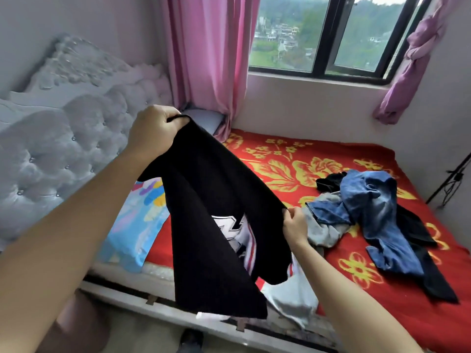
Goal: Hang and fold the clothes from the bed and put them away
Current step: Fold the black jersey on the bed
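Left hand: my left hand (155, 128) is raised above the bed's near-left side, fingers curled over the top edge of a black garment (211, 200) and gripping it.
Right hand: my right hand (295, 225) is lower and to the right, well apart from the left, pinching the garment's side edge between thumb and fingers.
Black garment: held in the air between both hands, it slopes down from the left hand to the right, and its loose end hangs past the bed's near edge.
Bed: the bed (305, 159) is covered by a red blanket with yellow flowers.
Under the garment: a white piece with red stripes and a dark printed mark (247, 240) shows through a gap in the black cloth, and a pale grey cloth (293, 296) droops over the bed edge.
Clothes pile: to the right on the blanket lie blue jeans (369, 205), crumpled over a grey top (323, 225) and a dark garment (418, 250).
Pillow: a light blue cartoon-print pillow (137, 225) lies by the tufted grey headboard (63, 138) on the left.
Window: a dark-framed window (326, 34) looks over green hills and houses, with a pink curtain (209, 59) to its left and a knotted purple curtain (418, 54) to its right.
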`<action>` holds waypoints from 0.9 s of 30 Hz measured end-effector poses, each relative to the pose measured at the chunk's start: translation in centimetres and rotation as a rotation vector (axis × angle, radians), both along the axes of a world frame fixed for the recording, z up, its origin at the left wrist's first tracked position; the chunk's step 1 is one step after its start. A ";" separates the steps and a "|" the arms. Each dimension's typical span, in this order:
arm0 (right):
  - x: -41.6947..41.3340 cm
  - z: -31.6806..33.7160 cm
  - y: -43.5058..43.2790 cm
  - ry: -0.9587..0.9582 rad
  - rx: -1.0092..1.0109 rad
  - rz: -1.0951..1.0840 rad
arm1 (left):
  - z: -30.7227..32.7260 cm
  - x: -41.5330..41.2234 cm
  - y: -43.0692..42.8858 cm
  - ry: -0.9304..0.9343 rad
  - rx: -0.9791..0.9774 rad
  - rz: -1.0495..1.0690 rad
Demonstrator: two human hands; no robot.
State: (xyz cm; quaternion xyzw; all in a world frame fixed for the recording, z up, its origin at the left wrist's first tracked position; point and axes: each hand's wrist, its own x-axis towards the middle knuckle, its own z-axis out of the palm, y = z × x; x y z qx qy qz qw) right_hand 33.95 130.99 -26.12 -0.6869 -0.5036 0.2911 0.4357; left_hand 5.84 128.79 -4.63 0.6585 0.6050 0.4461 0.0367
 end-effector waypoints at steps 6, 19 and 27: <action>2.0 7.5 12.0 -0.246 0.240 -0.125 | -5.2 -7.2 9.5 -0.100 -0.170 -0.158; -18.2 7.2 33.9 -0.837 -0.068 0.291 | -26.7 -20.8 26.3 -0.200 -0.888 0.515; -8.3 -10.2 24.3 -0.717 -0.802 0.246 | -35.9 -14.3 25.8 0.049 -1.254 0.198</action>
